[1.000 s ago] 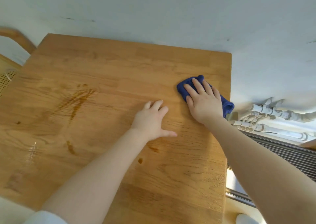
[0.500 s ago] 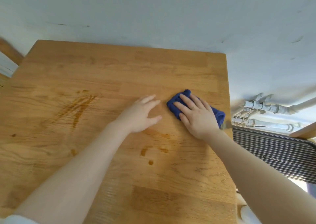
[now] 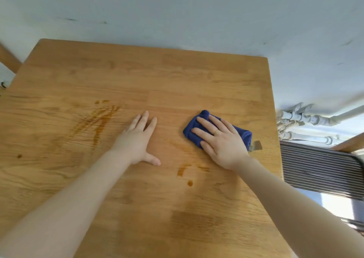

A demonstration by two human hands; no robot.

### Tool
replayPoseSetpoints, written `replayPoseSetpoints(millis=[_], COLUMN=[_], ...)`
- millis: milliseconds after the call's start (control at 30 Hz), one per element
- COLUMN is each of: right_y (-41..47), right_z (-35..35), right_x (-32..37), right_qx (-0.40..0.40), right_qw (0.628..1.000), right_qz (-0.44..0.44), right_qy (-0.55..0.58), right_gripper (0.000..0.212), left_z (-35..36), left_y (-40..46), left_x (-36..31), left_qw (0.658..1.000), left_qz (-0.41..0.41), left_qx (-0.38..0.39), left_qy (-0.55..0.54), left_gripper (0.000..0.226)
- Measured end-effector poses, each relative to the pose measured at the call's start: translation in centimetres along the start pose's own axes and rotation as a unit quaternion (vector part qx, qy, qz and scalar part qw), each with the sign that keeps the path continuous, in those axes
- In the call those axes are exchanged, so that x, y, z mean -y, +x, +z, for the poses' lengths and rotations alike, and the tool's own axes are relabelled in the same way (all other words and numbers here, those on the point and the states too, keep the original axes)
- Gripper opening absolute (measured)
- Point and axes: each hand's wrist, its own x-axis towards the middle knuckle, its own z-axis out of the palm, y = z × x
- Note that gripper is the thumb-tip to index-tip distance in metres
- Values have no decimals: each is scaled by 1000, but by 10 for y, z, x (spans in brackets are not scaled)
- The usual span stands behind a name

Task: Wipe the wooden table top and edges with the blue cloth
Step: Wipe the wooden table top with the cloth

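Pressing blue cloth [image 3: 245, 134] flat, right hand [image 3: 220, 141] splayed on table [image 3: 137, 76].

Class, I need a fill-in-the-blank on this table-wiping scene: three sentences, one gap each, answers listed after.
1. The right hand presses flat on a folded ____ cloth.
2. The left hand lies flat on the bare ____ table.
3. The brown streaky stain lies on the ____ hand's side.

Missing words: blue; wooden; left

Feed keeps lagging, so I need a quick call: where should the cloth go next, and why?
Probably slide the blue cloth under the right hand toward the near side, onto the brown drips: they are the closest marks. The left hand rests flat beside them.
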Motion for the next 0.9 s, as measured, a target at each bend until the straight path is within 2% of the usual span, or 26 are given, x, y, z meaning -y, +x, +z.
replayPoseSetpoints(millis=[100,267,333,467,567,633,700,800,833,900], right_y=[26,72,60,2,2,21,46,73,73,56], right_z=[-5,-10,-6,9,9,5,0,-2,-2,1], right_x=[-23,-28,-11,39,32,18,8,4,7,19], right_qx=[-4,-37,-31,-16,2,-7,-38,-48,-45,-34], right_qw=[1000,980,984,1000,999,1000,997,983,981,988], right_qz=[5,195,175,13,-37,-16,62,178,187,150], right_qy=[-17,9,14,-22,-12,-10,1,9,9,2], right_gripper=[51,44,45,48,46,49,53,44,44,47], left_z=[3,5,5,9,8,9,10,10,10,10], left_y=[1,4,2,2,4,4,5,3,2,0], left_x=[3,4,4,4,5,5,6,6,6,5], left_qw=[1000,1000,1000,1000,999,999,999,999,999,999], left_qz=[9,10,13,16,20,23,22,22,21,22], left_qx=[-7,-6,-9,-24,-30,-36,-37,-35,-35,-37], left_qy=[6,5,0,-13,-15,-14,-13,-18,-21,-26], left_gripper=[132,133,133,133,134,136,138,138,138,138])
